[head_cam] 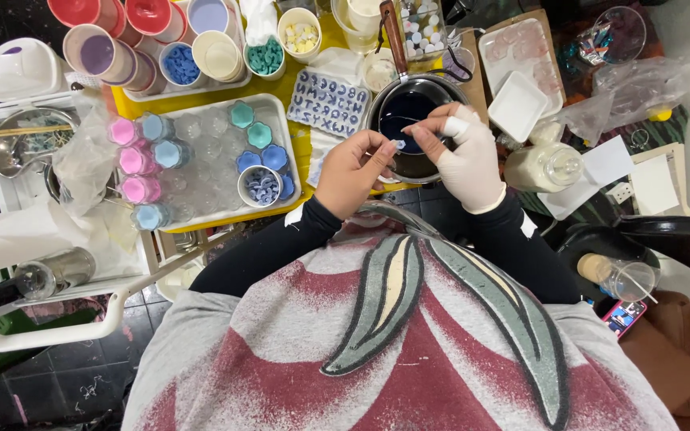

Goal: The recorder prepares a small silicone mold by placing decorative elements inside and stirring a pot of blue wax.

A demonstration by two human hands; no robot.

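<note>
Grey and red fabric of the person's shirt (393,343) is filling the bottom of the view, and above it both black-sleeved arms are reaching forward to meet over a small saucepan (413,120) of dark blue liquid. Between the two hands a tiny pale piece (398,144) is being pinched, hanging just above the near rim of the pan. The left hand (353,172), bare, is closing its thumb and forefinger narrowly on that piece. The right hand (465,152), in a white glove, is drawing its fingertips together just beside it, and a thin pale thread seems to be running from them across the liquid — too fine to be sure of.

Doing this well probably means keeping the pinch light and the piece centred over the pan, so any drip is falling back into the liquid and not onto the yellow table (301,148). Wrists are best kept off the pan's rim, which may be hot.

Just left of the pan a blue letter mould (329,102) is lying flat. Further left a white tray (285,128) is carrying pink, blue and teal shapes and a small cup of blue pieces (259,186). Behind it, cups of coloured wax (181,64) are standing in a cluster. To the right of the pan a glass jar (549,165) of cream-coloured material is lying on its side — near the gloved hand, so the elbow needs watching.
</note>
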